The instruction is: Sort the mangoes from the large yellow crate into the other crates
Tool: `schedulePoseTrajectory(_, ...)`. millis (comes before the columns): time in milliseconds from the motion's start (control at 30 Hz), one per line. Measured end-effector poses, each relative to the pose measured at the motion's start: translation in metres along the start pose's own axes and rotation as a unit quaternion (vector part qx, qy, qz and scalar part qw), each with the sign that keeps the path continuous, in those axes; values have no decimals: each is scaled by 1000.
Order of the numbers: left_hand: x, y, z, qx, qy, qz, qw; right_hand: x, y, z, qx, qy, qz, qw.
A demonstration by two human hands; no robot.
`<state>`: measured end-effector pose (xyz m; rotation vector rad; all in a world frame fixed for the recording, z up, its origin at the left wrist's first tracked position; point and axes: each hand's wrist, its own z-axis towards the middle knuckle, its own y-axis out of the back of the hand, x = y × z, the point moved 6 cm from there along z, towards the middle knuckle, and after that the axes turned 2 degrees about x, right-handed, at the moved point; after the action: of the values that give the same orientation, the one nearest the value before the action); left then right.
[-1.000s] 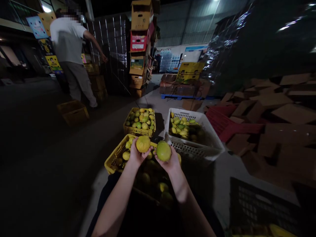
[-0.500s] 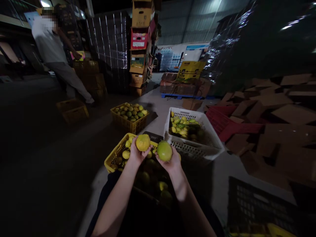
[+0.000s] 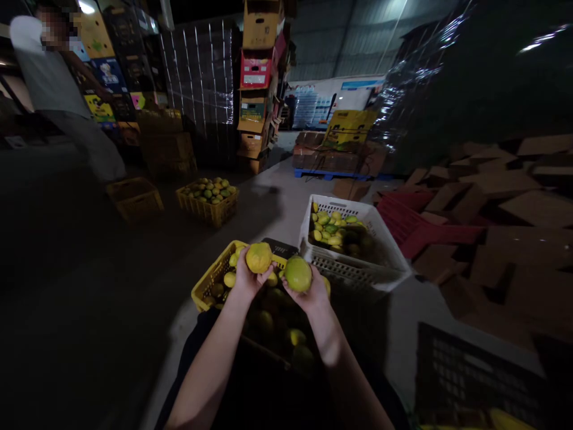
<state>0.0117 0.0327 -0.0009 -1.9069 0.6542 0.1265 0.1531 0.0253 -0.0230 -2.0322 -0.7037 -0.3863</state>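
Note:
My left hand (image 3: pixel 248 272) is closed round a yellow lemon (image 3: pixel 258 258), held up above a yellow crate (image 3: pixel 210 269). Beside it, my right hand (image 3: pixel 313 289) grips a greener, smoother lemon (image 3: pixel 298 274), its fingers wrapped underneath. The two fruits are close together but apart. Under my hands and forearms, more yellow and green fruit lies in the crate and in the dark area nearer my body, where the container's outline is hard to make out.
A white crate (image 3: pixel 380 239), partly filled with lemons, stands ahead to the right. Farther left are a yellow fruit-filled crate (image 3: pixel 215 212) and another yellow crate (image 3: pixel 134 200). Flattened cardboard (image 3: pixel 514 257) and a red crate (image 3: pixel 412 227) lie right. A person (image 3: pixel 54 83) is at far left.
The far fruit-filled crate has shifted left and farther from me. The person at the left has moved farther left. My hands keep nearly the same position, still holding both lemons.

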Motion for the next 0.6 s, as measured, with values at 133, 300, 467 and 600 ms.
schedulePoseTrajectory(133,-1,3,3,4,-1,5,1000,-1,-3,-2,15,-22,-17,1000)
schedulePoseTrajectory(300,3,11,10,-25,-20,-10,999,2,-9,-10,33,-21,-18,999)
schedulePoseTrajectory(467,5,4,6,-13,-39,-35,999,8,-8,-17,11,27,1,1000)
schedulePoseTrajectory(600,7,-4,3,-16,-54,-50,997,11,-4,-15,40,63,14,997)
